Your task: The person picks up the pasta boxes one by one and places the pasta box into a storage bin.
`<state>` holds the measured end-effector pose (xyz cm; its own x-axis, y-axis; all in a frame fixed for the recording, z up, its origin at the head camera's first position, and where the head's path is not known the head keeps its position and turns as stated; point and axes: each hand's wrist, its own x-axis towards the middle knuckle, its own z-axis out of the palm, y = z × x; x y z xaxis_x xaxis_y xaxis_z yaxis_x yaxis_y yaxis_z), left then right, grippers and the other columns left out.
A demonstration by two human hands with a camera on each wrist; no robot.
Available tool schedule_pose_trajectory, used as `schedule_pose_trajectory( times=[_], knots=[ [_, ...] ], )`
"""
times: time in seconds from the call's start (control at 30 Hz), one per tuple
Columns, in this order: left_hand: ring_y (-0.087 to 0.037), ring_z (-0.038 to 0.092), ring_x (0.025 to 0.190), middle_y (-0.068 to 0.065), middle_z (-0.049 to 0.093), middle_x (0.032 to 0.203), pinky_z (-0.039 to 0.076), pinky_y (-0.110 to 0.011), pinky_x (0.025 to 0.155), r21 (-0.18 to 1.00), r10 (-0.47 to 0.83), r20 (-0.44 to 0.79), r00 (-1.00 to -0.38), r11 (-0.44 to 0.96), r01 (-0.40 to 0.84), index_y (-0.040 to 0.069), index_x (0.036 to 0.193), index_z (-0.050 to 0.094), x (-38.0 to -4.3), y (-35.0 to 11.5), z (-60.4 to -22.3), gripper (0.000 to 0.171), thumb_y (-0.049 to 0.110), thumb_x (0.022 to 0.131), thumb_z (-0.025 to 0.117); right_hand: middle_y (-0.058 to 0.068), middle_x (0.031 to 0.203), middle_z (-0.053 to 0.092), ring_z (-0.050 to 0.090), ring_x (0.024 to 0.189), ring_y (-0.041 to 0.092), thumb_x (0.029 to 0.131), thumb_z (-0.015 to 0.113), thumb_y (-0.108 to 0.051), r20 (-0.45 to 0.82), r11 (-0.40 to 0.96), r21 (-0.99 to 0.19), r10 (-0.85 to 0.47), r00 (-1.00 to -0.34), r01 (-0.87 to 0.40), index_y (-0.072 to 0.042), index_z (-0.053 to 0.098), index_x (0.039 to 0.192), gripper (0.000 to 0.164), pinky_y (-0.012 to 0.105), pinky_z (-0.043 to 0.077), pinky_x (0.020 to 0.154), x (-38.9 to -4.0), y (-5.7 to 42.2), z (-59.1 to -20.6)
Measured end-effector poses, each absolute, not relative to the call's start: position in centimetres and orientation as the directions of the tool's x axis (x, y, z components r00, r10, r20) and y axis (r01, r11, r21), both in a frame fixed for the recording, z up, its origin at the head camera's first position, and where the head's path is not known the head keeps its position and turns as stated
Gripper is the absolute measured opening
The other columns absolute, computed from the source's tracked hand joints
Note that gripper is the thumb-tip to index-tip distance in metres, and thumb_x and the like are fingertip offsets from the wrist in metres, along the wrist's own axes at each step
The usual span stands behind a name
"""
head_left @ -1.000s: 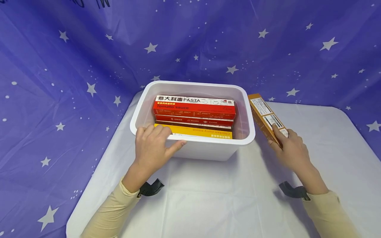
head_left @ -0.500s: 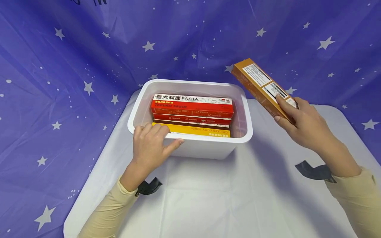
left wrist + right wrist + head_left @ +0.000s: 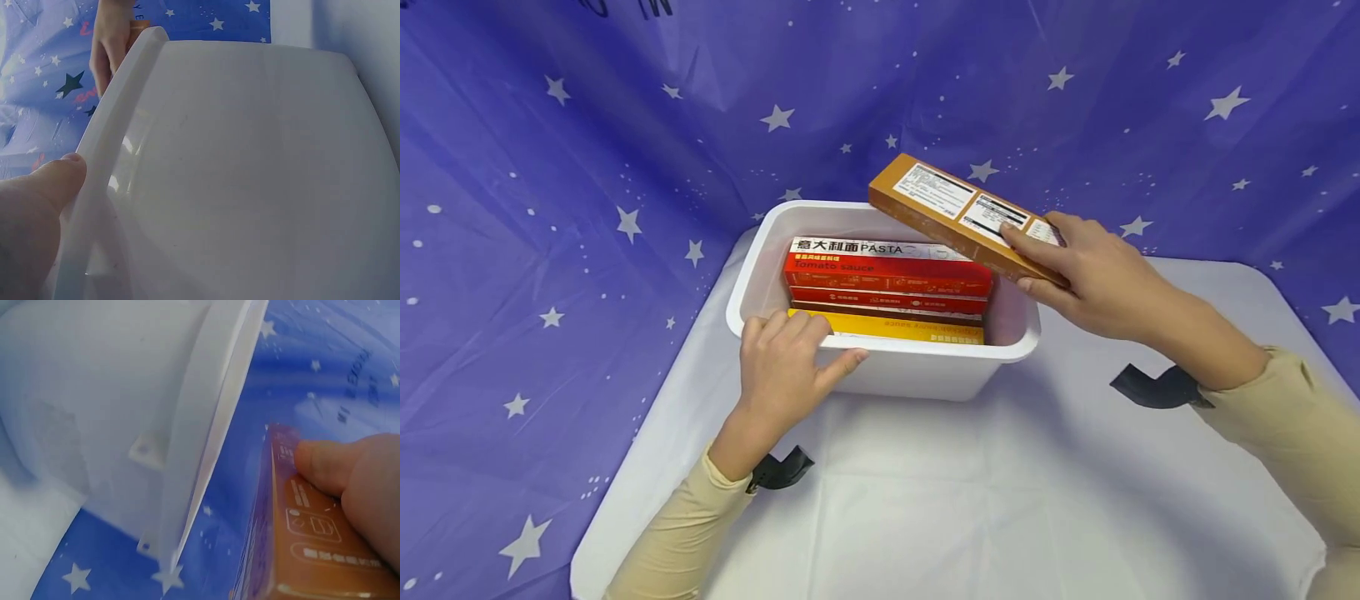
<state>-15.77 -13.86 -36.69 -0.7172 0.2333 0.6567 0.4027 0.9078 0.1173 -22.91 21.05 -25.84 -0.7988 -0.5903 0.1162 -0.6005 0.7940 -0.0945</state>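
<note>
In the head view my right hand (image 3: 1105, 279) grips one end of an orange-brown pasta box (image 3: 955, 212) and holds it over the back right of a white plastic bin (image 3: 910, 373). The box slants, its far end up and to the left. My left hand (image 3: 782, 362) holds the bin's near rim, thumb outside and fingers over the edge. Inside the bin lie a red tomato sauce pasta box (image 3: 850, 271), another red box (image 3: 887, 297), a dark brown one (image 3: 887, 311) and a yellow chicken curry sauce box (image 3: 895, 327). The right wrist view shows my thumb (image 3: 331, 462) on the orange-brown box.
The bin stands on a table with a white cloth (image 3: 910, 500). Behind and to the left hangs a purple-blue curtain (image 3: 880, 92) with white stars. A dark wrist strap (image 3: 1157, 387) is on my right wrist.
My right hand has lifted the orange-brown box off the table at the right and carried it left over the bin. My left hand stays on the rim.
</note>
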Motion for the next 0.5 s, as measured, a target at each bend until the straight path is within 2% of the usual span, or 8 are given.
schedule_pose_trajectory(
  times=[0.1, 0.2, 0.3, 0.4, 0.5],
  knots=[
    [-0.033, 0.06, 0.075, -0.009, 0.069, 0.078, 0.038, -0.047, 0.072, 0.12, 0.231, 0.648, -0.726, 0.91, 0.397, 0.006, 0.085, 0.065, -15.7, -13.9, -36.7, 0.067, 0.072, 0.09, 0.053, 0.029, 0.147, 0.046, 0.052, 0.121, 0.045, 0.098, 0.068, -0.028, 0.109, 0.742, -0.077, -0.658, -0.745, -0.666, -0.029, 0.038, 0.157, 0.066, 0.063, 0.046, 0.093, -23.2, 19.5, -25.6],
    [-0.034, 0.06, 0.075, -0.01, 0.07, 0.079, 0.038, -0.046, 0.072, 0.119, 0.232, 0.643, -0.73, 0.911, 0.395, 0.006, 0.085, 0.065, -15.7, -14.0, -36.8, 0.066, 0.071, 0.09, 0.055, 0.027, 0.15, 0.045, 0.054, 0.12, 0.045, 0.099, 0.067, -0.03, 0.094, 0.698, -0.064, -0.707, -0.7, -0.713, -0.029, 0.041, 0.156, 0.063, 0.061, 0.047, 0.092, -23.4, 18.1, -25.4],
    [-0.034, 0.059, 0.073, -0.01, 0.069, 0.078, 0.037, -0.046, 0.071, 0.117, 0.231, 0.648, -0.726, 0.911, 0.395, 0.006, 0.084, 0.064, -15.8, -14.0, -36.8, 0.076, 0.078, 0.094, 0.041, 0.025, 0.153, 0.043, 0.055, 0.121, 0.044, 0.099, 0.066, -0.032, 0.083, 0.659, -0.048, -0.746, -0.66, -0.751, -0.03, 0.043, 0.155, 0.06, 0.06, 0.048, 0.092, -23.6, 16.6, -25.3],
    [-0.034, 0.057, 0.07, -0.01, 0.067, 0.076, 0.035, -0.046, 0.068, 0.11, 0.228, 0.66, -0.716, 0.913, 0.393, 0.006, 0.082, 0.062, -15.8, -13.9, -36.8, 0.085, 0.082, 0.095, 0.025, 0.025, 0.148, 0.048, 0.056, 0.122, 0.044, 0.098, 0.068, -0.031, 0.098, 0.606, -0.032, -0.789, -0.606, -0.795, -0.028, 0.048, 0.153, 0.058, 0.059, 0.05, 0.094, -23.8, 15.2, -25.6],
    [-0.033, 0.055, 0.067, -0.01, 0.065, 0.073, 0.034, -0.046, 0.066, 0.103, 0.226, 0.672, -0.705, 0.914, 0.392, 0.007, 0.079, 0.06, -15.9, -13.9, -36.8, 0.087, 0.082, 0.094, 0.02, 0.026, 0.14, 0.053, 0.056, 0.122, 0.043, 0.098, 0.068, -0.03, 0.088, 0.559, -0.021, -0.825, -0.558, -0.829, -0.027, 0.049, 0.152, 0.058, 0.059, 0.049, 0.098, -24.0, 14.0, -26.0]
  ],
)
